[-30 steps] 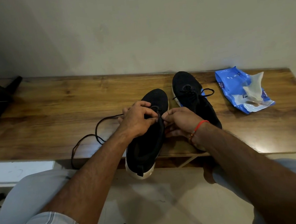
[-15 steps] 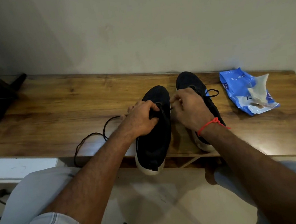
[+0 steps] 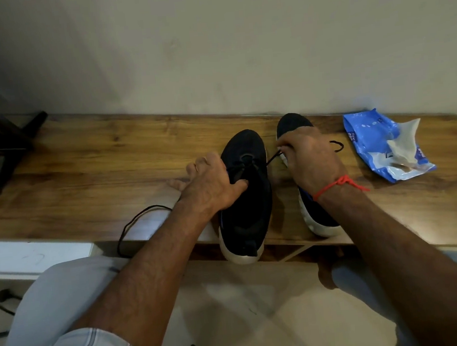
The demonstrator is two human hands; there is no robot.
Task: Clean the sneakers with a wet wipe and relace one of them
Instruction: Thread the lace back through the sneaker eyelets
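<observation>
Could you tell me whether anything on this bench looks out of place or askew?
Both sneakers overhang the bench's front edge at the heel, the left sneaker more so, and its lace dangles off the edge.

Both sneakers (image 3: 248,199) are black with white soles, the lace (image 3: 140,223) is black, the wipe pack (image 3: 381,147) at right of frame is blue with white print, the table (image 3: 96,171) is brown wood grain, the wrist thread (image 3: 337,186) is red.

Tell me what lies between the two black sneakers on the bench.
In the head view, a taut black lace crosses the gap from the left sneaker to the right hand, over bare wooden bench.
</observation>
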